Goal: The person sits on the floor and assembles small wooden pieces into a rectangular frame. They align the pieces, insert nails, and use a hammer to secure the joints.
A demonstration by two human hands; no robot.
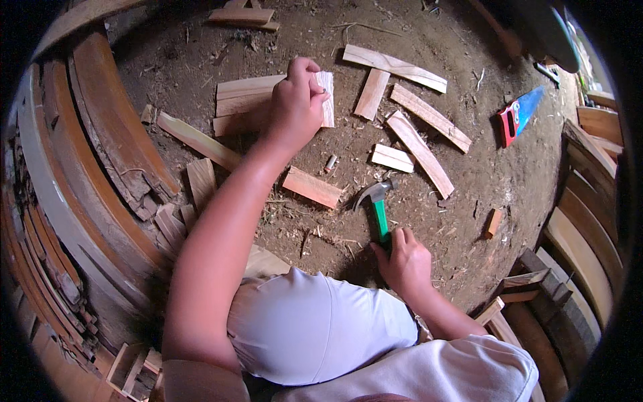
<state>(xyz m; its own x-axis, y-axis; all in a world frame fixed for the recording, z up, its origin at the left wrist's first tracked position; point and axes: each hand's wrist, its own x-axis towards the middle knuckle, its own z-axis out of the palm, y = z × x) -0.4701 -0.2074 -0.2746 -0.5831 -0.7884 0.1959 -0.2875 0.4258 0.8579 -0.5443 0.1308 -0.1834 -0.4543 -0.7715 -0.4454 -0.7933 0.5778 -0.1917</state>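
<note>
The hammer [380, 218] is gripped near the end of its green handle by the right hand [405, 261], the fingers closed around it; its claw head is held low over the dirt floor [429, 248]. The left hand [299, 100] is placed at the right end of a panel of boards [244, 100], its fingers curled and drawn narrow beside a pale cross strip [327, 100]; whether anything small is pinched there cannot be told. Several loose wood strips [422, 154] are scattered to the right of the panel. A reddish board [311, 187] is seen left of the hammer head. A handsaw [522, 115] is laid farther right.
</note>
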